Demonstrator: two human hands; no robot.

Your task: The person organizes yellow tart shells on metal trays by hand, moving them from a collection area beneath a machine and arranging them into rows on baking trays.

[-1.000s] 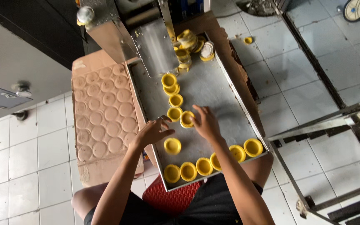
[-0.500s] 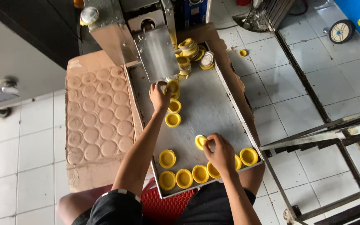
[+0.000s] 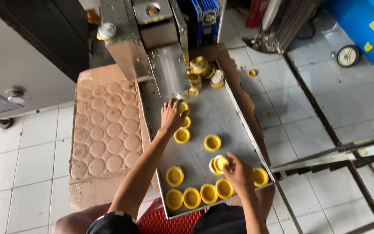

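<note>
A long rectangular grey metal tray lies across a brown cardboard sheet stamped with round imprints, which rests on a floor of white square tiles. At the tray's far end stands a steel machine with a sloping chute, and beside its mouth lies a loose heap of yellow cups. The person's left hand reaches to the foot of the chute, fingers curled round a small round yellow tart shell; two more shells lie in a line just below it. The right hand sits near the tray's near edge, pinching a tilted yellow shell between thumb and fingertips. A row of yellow shells lines the near edge, and single ones lie apart in the middle. To the right, a dark metal frame crosses the tiles, and a blue tank with a small wheel stands in the far corner. A red woven seat shows beneath the person.
</note>
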